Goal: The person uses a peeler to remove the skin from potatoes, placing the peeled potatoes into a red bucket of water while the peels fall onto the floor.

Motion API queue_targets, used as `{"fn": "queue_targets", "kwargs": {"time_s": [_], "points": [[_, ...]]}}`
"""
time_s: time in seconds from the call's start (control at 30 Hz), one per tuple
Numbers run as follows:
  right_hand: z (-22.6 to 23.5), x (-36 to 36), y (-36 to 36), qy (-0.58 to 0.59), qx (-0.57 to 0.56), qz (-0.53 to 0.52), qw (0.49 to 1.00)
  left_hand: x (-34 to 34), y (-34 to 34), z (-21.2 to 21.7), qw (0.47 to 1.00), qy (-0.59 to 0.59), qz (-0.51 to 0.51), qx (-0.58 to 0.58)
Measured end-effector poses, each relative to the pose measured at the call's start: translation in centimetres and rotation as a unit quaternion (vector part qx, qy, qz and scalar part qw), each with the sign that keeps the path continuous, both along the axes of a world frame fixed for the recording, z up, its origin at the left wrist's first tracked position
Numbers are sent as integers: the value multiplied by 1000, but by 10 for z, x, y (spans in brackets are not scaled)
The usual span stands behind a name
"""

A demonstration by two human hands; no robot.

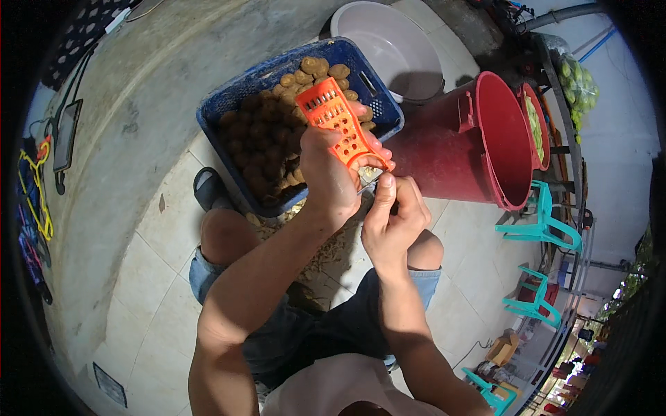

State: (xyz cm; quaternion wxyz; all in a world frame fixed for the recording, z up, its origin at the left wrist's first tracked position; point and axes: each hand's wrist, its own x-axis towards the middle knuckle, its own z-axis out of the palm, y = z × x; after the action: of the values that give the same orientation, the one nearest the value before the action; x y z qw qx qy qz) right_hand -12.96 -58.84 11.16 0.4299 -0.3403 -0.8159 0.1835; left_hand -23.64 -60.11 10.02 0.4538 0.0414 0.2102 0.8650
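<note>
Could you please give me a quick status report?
Left hand gripping orange grater. Right hand, fingers curled, at grater's near end; contact unclear. Blue crate of potatoes beyond.

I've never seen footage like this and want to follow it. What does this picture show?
There is no machine, just a person's two bare hands. The one picture comes from a head-worn fisheye camera looking down, so straight edges bend. The left hand holds an orange grater-like tool; the right hand is at its lower end, though exactly what it grips is unclear. Beyond them is a blue basket of potatoes, with a red tub to its right. Pale scraps lie on the tiled floor.
</note>
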Motion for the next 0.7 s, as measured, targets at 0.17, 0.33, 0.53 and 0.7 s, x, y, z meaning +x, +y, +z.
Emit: {"fn": "queue_targets", "kwargs": {"time_s": [0.17, 0.33, 0.53, 0.7], "points": [[5, 1, 5, -1, -12, -28, 1000, 1, 0, -1, 1000, 2, 5, -11], [1, -2, 7, -1, 7, -32, 999, 0, -1, 1, 999, 9, 7, -31], [6, -2, 10, -15, -17, -41, 999, 0, 0, -2, 1000, 3, 3, -30], [5, -3, 3, 5, -30, -26, 999, -2, -2, 1, 999, -8, 7, -34]]}}
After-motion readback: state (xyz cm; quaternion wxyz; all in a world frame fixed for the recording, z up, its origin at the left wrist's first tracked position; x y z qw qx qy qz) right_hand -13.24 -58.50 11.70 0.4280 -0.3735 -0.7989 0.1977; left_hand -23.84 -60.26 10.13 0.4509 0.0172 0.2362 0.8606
